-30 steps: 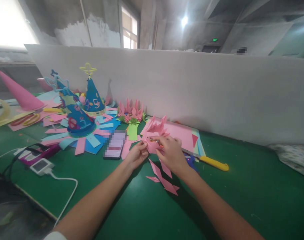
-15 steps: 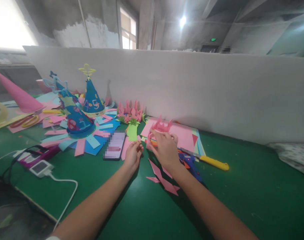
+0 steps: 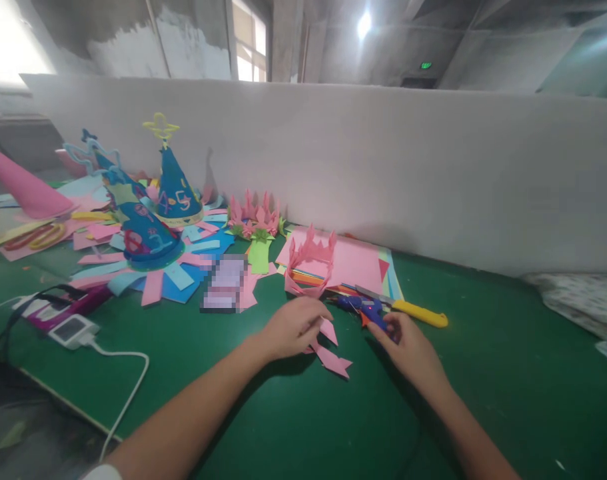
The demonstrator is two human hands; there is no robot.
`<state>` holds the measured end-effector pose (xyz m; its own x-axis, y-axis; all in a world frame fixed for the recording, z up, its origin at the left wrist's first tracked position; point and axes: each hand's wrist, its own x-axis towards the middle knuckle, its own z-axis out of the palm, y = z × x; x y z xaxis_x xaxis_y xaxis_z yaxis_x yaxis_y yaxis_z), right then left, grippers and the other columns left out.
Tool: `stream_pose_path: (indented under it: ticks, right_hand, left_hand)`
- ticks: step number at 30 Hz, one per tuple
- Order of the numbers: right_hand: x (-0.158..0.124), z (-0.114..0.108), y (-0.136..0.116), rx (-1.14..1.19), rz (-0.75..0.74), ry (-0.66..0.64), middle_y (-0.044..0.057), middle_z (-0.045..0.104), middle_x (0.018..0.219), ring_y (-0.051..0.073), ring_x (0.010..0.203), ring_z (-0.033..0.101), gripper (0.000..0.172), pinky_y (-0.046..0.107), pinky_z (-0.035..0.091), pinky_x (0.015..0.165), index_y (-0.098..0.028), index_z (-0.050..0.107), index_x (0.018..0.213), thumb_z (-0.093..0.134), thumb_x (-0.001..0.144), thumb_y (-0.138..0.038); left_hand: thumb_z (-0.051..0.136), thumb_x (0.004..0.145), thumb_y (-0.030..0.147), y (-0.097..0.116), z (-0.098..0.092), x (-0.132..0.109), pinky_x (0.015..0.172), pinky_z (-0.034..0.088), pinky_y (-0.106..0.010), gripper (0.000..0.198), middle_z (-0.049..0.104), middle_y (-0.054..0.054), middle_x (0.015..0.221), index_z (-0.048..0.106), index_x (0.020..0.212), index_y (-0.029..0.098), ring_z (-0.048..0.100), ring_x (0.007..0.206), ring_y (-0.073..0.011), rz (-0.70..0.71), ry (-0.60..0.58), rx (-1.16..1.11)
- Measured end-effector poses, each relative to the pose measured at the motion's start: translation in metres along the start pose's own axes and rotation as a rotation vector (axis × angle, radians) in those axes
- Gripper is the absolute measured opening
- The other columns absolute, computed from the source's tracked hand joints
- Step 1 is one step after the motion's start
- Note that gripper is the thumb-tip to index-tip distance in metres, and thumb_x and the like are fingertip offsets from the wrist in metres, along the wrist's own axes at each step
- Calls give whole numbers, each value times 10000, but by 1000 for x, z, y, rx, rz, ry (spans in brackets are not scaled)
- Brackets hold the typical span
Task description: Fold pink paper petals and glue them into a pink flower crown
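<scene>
My left hand (image 3: 299, 327) is over some loose folded pink paper pieces (image 3: 335, 362) on the green table, its bent fingers closed at the edge of one pink paper piece (image 3: 328, 331). The fingertips are partly hidden. My right hand (image 3: 408, 340) has its fingers curled round the handle of a blue glue gun (image 3: 368, 309), which lies on the table with its nozzle towards the left. Just beyond my left hand stands a pink paper crown (image 3: 310, 263) with pointed tips, touched by neither hand.
A yellow-handled knife (image 3: 419, 313) lies behind the glue gun, beside stacked coloured paper (image 3: 356, 257). To the left are a phone (image 3: 224, 283), a decorated pink crown (image 3: 256, 217), blue cone hats (image 3: 176, 187) and a white charging cable (image 3: 143, 380). A white partition (image 3: 408, 173) stands behind.
My right hand has left the pink crown, which now stands free, and moved right onto the glue gun. My left hand has moved right and nearer, onto the pink paper pieces.
</scene>
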<state>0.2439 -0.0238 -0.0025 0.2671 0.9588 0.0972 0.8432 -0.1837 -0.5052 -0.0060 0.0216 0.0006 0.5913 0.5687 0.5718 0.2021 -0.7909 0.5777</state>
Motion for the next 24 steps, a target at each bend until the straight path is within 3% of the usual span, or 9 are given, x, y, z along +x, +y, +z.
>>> stream_pose_path:
  ticks: [3, 9, 14, 18, 21, 24]
  right_hand:
    - [-1, 4, 1, -10, 33, -71, 77, 647, 866, 225, 739, 613, 443, 298, 439, 596, -185, 548, 937, 569, 685, -548]
    - [2, 0, -3, -51, 19, -86, 65, 678, 827, 231, 722, 628, 301, 294, 435, 577, -191, 624, 905, 545, 687, -382]
    - [5, 0, 9, 21, 27, -16, 92, 679, 918, 253, 802, 632, 350, 323, 461, 655, -178, 656, 925, 521, 681, -390]
    - [7, 4, 17, 254, 55, 63, 96, 674, 926, 257, 809, 625, 378, 342, 471, 679, -175, 621, 928, 560, 650, -424]
    - [5, 6, 14, 597, 123, 0, 59, 661, 828, 197, 644, 603, 442, 305, 467, 550, -189, 516, 1011, 598, 657, -439]
    - [0, 7, 5, 906, 141, -126, -19, 610, 682, 122, 494, 518, 427, 224, 387, 414, -225, 434, 987, 645, 668, -415]
  left_hand:
    - [396, 843, 84, -3, 11, 1, 906, 399, -313, 269, 618, -94, 1086, 565, 1038, 160, 539, 1021, -178, 75, -245, 172]
    - [428, 861, 126, -13, 19, 1, 870, 410, -332, 174, 623, -97, 977, 577, 950, 138, 534, 947, -196, -5, -275, 307]
    - [435, 885, 187, -16, 16, -2, 824, 427, -299, 180, 612, -78, 919, 588, 969, 143, 504, 911, -186, -102, -222, 302]
    - [452, 878, 205, -13, 12, -1, 783, 427, -304, 181, 593, -83, 865, 619, 919, 145, 503, 862, -189, -86, -219, 281]
    - [473, 866, 221, -8, 7, 2, 721, 422, -274, 165, 574, -62, 809, 616, 828, 149, 506, 776, -158, -183, -94, 123]
    - [525, 828, 270, -6, 3, 4, 629, 405, -233, 138, 548, -12, 717, 589, 778, 159, 488, 657, -116, -392, 117, -154]
